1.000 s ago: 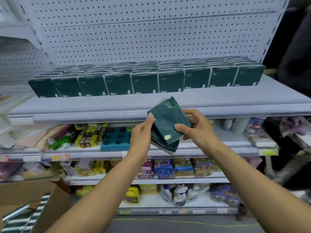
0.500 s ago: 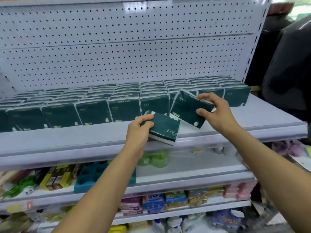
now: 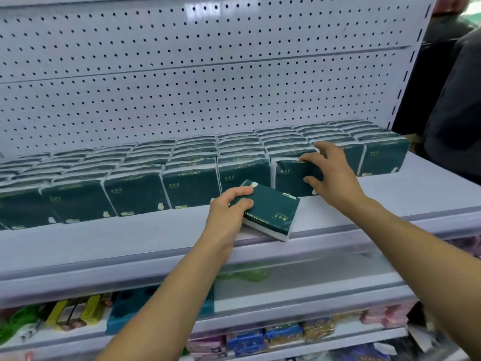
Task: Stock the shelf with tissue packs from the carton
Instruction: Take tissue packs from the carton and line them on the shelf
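Tissue pack (image 3: 270,209) lies tilted on the shelf (image 3: 130,238) front edge, the left hand (image 3: 229,207) gripping its end. The right hand (image 3: 330,175) seems to pinch an upright pack (image 3: 291,175) into the front row (image 3: 135,191). Best seat that one flush, then stand the tilted pack beside it.

My right hand (image 3: 335,175) has stood its tissue pack (image 3: 294,175) upright in the front row. My left hand (image 3: 229,212) lowered the second pack (image 3: 270,209) onto the shelf (image 3: 130,238) edge.
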